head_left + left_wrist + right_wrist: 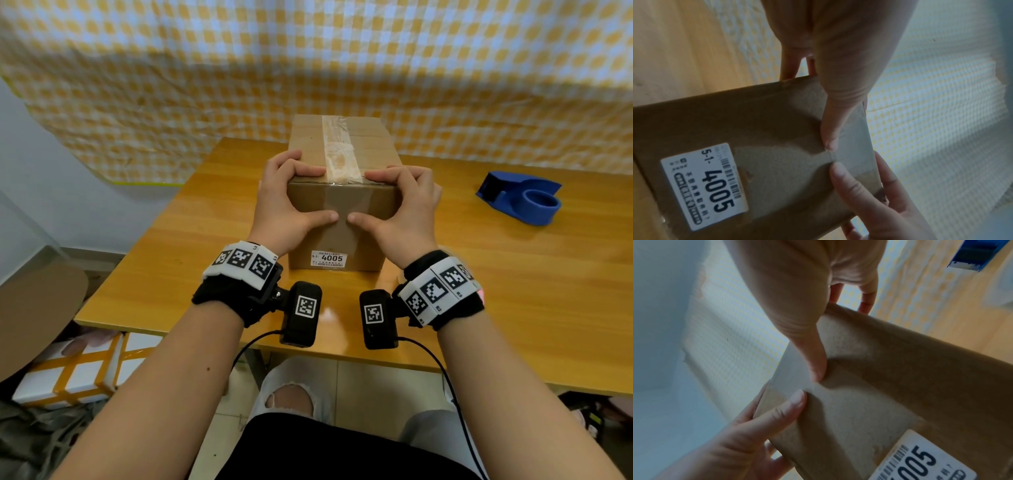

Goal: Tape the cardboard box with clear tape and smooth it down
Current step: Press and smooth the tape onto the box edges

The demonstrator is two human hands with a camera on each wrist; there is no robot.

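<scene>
left hand [287,202] and right hand [400,205] both clamped on the box [342,192], thumbs on its near face | plain cardboard box mid-bench [191,260], wrinkly clear tape [337,150] up top | blue dispenser [520,197] well right, checkered cloth [308,61] behind

On my left hand [286,212] side I see a black fabric wrist wrap topped by a white band [241,263] printed with square black-and-white codes. A black camera block [301,313] hangs off it, carrying one code tag, with a black cable [255,342] trailing out. My right hand [399,212] wears the same set: white coded band [436,291], black camera block [378,318], cable [442,370]. Forearms are bare; I wear pale ripped jeans [291,390] and a black top [325,452].
</scene>
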